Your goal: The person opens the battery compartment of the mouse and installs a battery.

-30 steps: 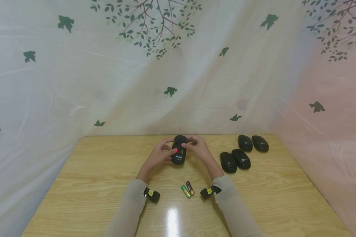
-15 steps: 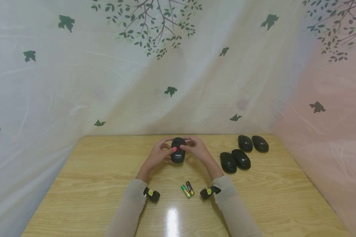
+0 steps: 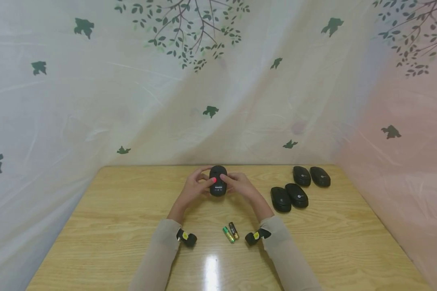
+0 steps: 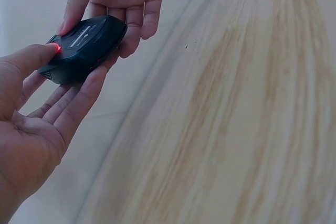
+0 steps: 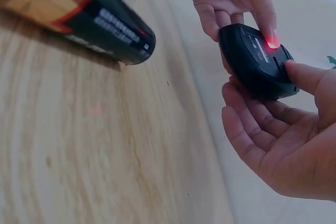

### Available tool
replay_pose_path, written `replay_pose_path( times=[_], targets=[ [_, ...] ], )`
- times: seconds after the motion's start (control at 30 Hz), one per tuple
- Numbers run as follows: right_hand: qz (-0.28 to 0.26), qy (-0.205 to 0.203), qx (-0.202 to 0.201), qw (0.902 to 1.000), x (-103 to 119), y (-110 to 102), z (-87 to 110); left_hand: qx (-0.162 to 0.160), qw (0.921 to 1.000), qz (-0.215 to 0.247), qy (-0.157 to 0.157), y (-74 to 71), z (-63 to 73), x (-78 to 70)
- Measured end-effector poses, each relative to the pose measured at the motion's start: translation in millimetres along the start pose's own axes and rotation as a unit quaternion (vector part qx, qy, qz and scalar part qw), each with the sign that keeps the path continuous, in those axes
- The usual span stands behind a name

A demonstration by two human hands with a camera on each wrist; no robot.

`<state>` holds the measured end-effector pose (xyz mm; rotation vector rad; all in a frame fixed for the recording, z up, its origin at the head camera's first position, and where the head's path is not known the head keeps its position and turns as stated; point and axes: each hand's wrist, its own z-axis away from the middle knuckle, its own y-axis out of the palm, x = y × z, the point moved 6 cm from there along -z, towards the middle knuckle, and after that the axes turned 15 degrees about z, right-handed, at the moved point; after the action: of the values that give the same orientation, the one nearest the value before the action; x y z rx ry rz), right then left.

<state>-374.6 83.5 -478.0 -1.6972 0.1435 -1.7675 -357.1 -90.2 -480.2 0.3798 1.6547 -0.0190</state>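
Observation:
A black computer mouse is held underside up above the far part of the table, between both hands. My left hand grips its left side, thumb on the underside and fingers beneath. A red light glows at the left thumb tip, brightest in the right wrist view. From the right, my right hand holds the same mouse, its thumb pressing the underside. A pale label shows on that face. Two batteries, one green and gold and one black and gold, lie on the table between the forearms.
Several black mice stand at the right: two farther back, including one mouse, and two nearer, including another mouse. The wooden table ends at a patterned cloth behind it. Each wrist wears a small camera.
One second ago a battery showed in the mouse's underside and a black piece stuck out at its far end. Now the underside looks covered. The right thumb presses there, and the mouse is slightly higher.

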Motion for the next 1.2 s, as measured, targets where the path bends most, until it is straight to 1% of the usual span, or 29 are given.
replay_pose_path(
  times=[0.17,0.33,0.43,0.7,0.93,1.2],
  targets=[
    [-0.007,-0.001,0.011,0.9999,5,0,2.7,0.005,1.0,0.008,0.002,0.5,-0.2,0.6],
    [-0.002,-0.007,0.015,0.9999,25,-4,17.1,0.007,0.9999,0.007,0.004,0.8,-0.4,0.5],
    [-0.001,-0.01,0.013,0.9999,31,-6,21.7,0.008,0.9999,0.005,0.005,1.1,-0.7,0.3],
    [-0.001,-0.013,0.01,0.9999,5,-1,3.2,0.008,1.0,0.005,0.002,1.8,-0.8,0.6],
    [0.008,-0.012,-0.001,0.9999,4,-1,4.3,0.012,0.9999,0.003,-0.002,1.8,-1.1,1.0],
    [0.011,-0.001,0.015,0.9998,4,-3,5.5,0.02,0.9997,0.004,-0.012,2.3,-2.5,1.8]
  ],
)
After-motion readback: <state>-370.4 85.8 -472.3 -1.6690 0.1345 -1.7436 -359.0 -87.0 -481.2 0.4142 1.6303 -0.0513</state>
